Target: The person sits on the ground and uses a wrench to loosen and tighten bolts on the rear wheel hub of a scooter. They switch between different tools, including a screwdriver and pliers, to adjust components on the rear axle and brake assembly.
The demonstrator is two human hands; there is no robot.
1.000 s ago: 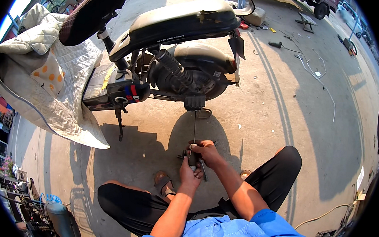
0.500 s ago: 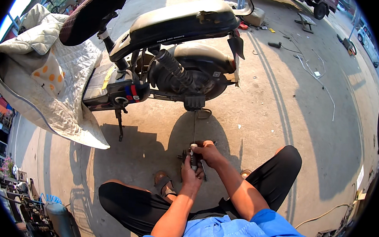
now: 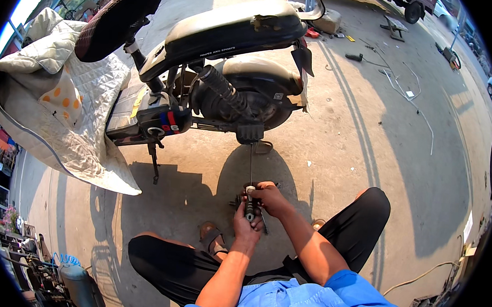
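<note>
1. Step in hand, as I read it from where I stand: working a long-shafted tool [image 3: 250, 209] against the scooter [image 3: 231, 31] — probably driver work at the black block [image 3: 250, 132] by the foot of the shock absorber [image 3: 224, 90].
2. Left hand [image 3: 247, 228]: fingers curled round the near end of the tool's handle, thumb up along its side. Snug, no gap I can see.
3. Right hand [image 3: 269, 199]: thumb and fingers closed in on the far end of the handle, by the pale collar [image 3: 250, 189]. Palm is hidden.
4. Tool position: over the concrete ground [image 3: 335, 176], on the near side of the rear wheel [image 3: 276, 119]. Shaft [image 3: 251, 165] runs straight from the hands to the block's near edge. Can't tell whether the tip is seated or only lined up with it.
5. Next move, my judgement: needs the shaft in line with the block, left hand steadying the butt, right fingers turning. Main risk — tip slipping, since the hands sit well back.
6. Tool looks: thin, straight shaft; dark handle with lighter bands; round greyish butt facing the person. Fingers cover the rest.
7. Dark bits stick out around both hands; can't tell if held or lying beneath.
</note>
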